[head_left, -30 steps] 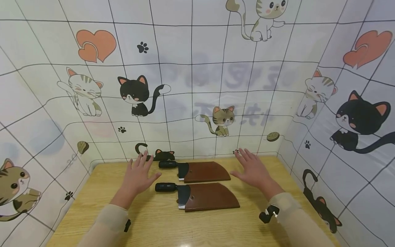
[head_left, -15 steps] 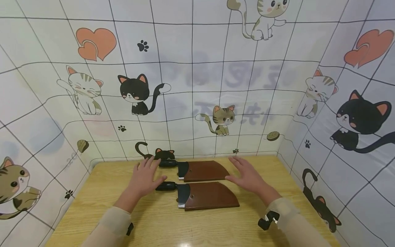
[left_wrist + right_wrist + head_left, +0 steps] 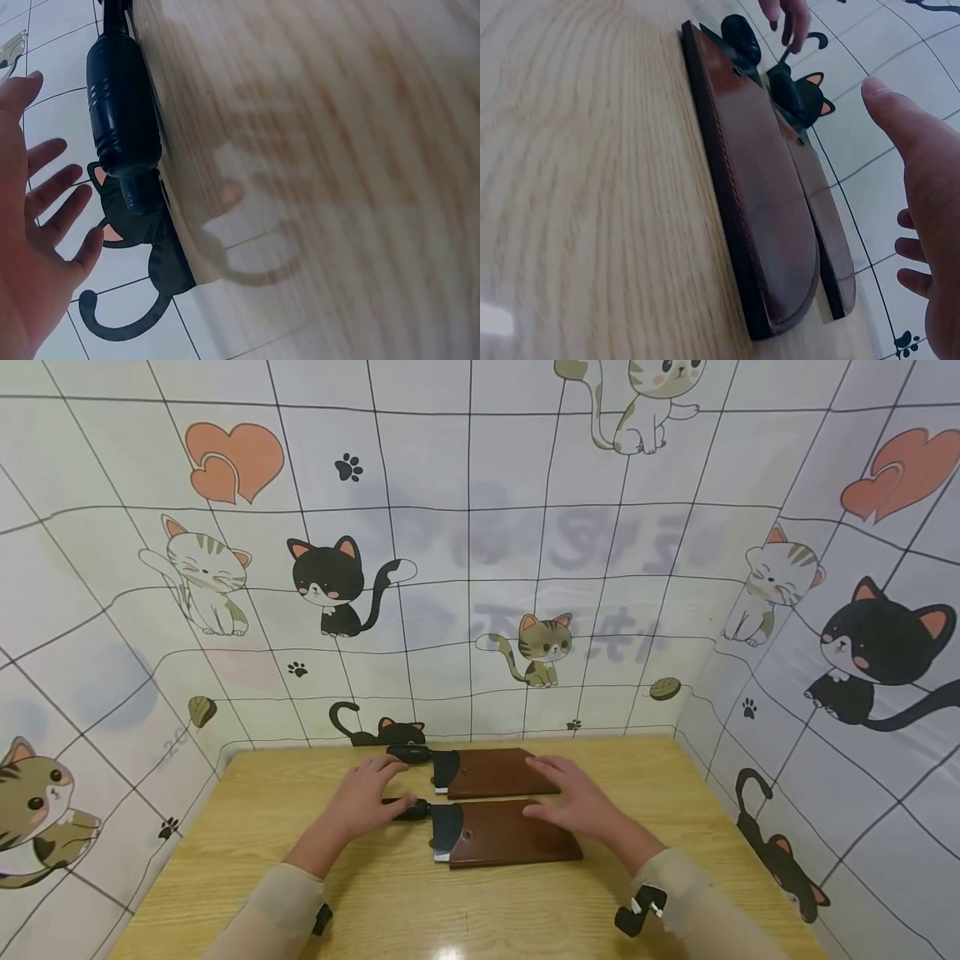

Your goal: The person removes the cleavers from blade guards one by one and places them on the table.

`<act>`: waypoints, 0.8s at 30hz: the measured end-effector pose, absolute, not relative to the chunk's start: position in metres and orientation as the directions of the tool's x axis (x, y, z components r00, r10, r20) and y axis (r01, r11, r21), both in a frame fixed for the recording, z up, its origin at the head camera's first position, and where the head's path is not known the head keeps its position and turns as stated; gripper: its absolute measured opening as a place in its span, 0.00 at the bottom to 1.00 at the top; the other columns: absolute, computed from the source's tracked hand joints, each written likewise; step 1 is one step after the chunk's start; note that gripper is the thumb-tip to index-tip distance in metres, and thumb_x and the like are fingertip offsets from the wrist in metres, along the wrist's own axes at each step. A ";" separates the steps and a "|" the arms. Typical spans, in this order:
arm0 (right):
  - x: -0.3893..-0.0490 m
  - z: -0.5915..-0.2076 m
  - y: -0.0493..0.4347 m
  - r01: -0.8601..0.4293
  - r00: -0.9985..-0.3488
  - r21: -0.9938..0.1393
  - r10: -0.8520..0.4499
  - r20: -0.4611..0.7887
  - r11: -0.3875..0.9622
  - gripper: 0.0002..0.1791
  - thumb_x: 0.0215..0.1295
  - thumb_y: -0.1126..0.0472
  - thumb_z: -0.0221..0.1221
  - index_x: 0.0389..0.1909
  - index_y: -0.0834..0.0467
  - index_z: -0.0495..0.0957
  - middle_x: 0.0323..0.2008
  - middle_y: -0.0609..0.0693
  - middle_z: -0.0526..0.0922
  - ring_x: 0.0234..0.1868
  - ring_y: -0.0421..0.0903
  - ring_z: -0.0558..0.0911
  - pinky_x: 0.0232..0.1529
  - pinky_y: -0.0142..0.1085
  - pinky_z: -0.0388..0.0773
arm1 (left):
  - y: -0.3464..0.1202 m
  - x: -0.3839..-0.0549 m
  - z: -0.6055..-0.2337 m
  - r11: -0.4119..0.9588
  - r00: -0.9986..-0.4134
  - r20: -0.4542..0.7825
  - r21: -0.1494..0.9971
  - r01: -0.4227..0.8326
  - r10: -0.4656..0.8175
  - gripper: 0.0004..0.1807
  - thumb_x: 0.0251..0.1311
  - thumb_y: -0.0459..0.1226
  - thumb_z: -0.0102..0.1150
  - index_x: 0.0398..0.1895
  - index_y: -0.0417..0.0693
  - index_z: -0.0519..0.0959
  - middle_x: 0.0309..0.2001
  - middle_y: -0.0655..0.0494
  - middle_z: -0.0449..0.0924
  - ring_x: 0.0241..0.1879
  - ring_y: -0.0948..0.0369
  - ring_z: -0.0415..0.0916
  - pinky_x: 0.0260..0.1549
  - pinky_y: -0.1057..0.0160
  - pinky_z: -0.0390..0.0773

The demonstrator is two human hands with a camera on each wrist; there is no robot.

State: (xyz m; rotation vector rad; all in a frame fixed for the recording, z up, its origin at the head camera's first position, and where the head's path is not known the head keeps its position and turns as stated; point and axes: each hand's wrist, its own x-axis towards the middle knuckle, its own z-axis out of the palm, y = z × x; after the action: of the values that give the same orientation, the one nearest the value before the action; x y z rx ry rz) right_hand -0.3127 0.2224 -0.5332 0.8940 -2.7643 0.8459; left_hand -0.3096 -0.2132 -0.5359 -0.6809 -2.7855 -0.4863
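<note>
Two cleavers with black handles lie on the table, blades tucked in brown leather sheaths. The nearer cleaver [image 3: 517,835] lies in front of the farther cleaver [image 3: 498,774], both handles pointing left. Over the two handles hovers my left hand [image 3: 365,800], fingers loosely bent; the left wrist view shows a gap between that hand [image 3: 37,240] and a black handle [image 3: 124,105]. My right hand [image 3: 573,802] hovers above the right ends of the sheaths, thumb and fingers spread apart. In the right wrist view it stays clear of the nearer sheath [image 3: 761,187], holding nothing.
The light wooden table [image 3: 480,910] ends at a white cloth wall [image 3: 450,552] printed with cats and grid lines, which also encloses both sides. A black camera mount [image 3: 640,910] sits on the right wrist.
Both hands have moved inward and lower over the cleavers, the left to the right and the right to the left. Their fingers bend more now. The cleavers have stayed in place.
</note>
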 end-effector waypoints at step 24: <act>-0.296 -0.542 0.163 -0.602 -0.782 -0.413 -0.610 0.130 0.683 0.53 0.60 0.26 0.75 0.80 0.50 0.73 0.74 0.50 0.75 0.75 0.54 0.74 0.74 0.58 0.73 | -0.201 -0.313 -0.554 0.676 -0.849 0.197 0.529 0.513 0.489 0.24 0.71 0.47 0.77 0.65 0.48 0.85 0.66 0.51 0.80 0.69 0.43 0.75 0.68 0.35 0.74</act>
State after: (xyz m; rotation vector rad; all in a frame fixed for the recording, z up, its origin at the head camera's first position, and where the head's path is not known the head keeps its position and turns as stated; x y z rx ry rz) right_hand -0.2960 0.1628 -0.5419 1.0432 -2.8983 0.7017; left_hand -0.3127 -0.2013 -0.5543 -0.8492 -2.8401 -0.9145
